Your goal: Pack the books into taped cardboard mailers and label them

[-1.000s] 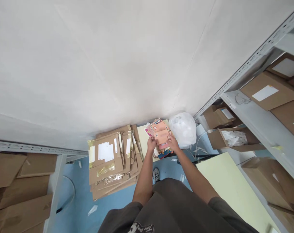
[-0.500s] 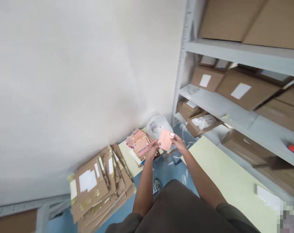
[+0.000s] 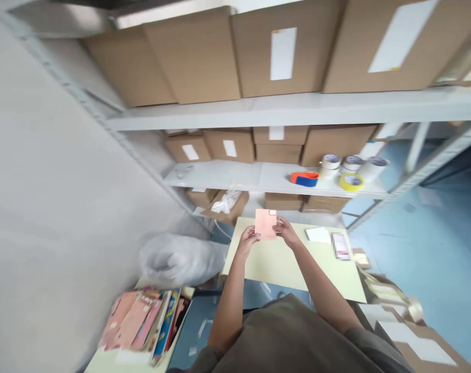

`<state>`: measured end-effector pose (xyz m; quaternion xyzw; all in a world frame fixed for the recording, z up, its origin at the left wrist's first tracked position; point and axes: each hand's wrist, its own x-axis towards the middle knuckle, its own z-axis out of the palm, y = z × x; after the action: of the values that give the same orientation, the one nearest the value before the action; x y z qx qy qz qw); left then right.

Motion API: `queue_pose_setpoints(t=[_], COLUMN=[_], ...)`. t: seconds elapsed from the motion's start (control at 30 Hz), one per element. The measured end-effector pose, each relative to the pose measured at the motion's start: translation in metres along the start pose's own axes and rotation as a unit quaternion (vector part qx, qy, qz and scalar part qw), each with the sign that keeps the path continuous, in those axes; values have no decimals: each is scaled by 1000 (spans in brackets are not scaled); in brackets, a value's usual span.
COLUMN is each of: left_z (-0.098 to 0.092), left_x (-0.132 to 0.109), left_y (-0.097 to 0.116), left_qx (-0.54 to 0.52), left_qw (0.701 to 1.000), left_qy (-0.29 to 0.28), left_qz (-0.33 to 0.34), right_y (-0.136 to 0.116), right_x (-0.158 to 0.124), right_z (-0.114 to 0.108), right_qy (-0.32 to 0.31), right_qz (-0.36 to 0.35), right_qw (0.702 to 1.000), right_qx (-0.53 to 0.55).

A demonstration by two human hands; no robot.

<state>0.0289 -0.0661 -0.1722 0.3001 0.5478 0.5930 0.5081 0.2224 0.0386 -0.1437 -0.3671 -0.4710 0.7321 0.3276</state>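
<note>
A pink square booklet or packet (image 3: pixel 266 224) with a small white label in its upper right corner is held up between both hands. My left hand (image 3: pixel 247 241) pinches its lower left corner. On its right edge, my right hand (image 3: pixel 285 230) grips it with thumb and fingers. Below and behind it lies the pale yellow table (image 3: pixel 270 261). Farther right on that table rest a white sheet or pad (image 3: pixel 318 234) and a pixelated phone-like item (image 3: pixel 340 246).
Grey shelving (image 3: pixel 235 117) with cardboard boxes (image 3: pixel 192 57) stands ahead. Tape rolls (image 3: pixel 351 182) and an orange-blue band (image 3: pixel 304 178) sit on its middle shelf. At left are a bubble-wrap roll (image 3: pixel 181 259) and stacked pink booklets (image 3: pixel 132 321). Flattened cardboard (image 3: pixel 422 336) lies lower right.
My view has swung right, from the wall and stacked cardboard to the shelf and yellow table. The pink booklet stays in both hands and is now over the table.
</note>
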Motion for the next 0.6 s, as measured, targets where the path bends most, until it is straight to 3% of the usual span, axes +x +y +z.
queue_pose_setpoints(t=[0.13,0.27,0.37,0.47,0.6], left_z=[67,92,87,76,66], left_x=[36,54,60,62,61], left_y=[-9,-11,-2,13,29], left_qx=[25,74,177,277,286], left_qw=[997,990,980,955,935], left_qy=[-70,-106,-86,-54,-139], left_qz=[-32,-56,-25,93,160], right_y=[-20,-26,-26,-26,-29], right_x=[-25,-36,-35,-29,-17], right_z=[-63,-81,-73,-51,-7], right_qy=[66,115,143,157,154], right_qz=[-18,-40,-53,-66,-91], right_qw=[997,991,987,984,984], right_qx=[42,63,58,46,17])
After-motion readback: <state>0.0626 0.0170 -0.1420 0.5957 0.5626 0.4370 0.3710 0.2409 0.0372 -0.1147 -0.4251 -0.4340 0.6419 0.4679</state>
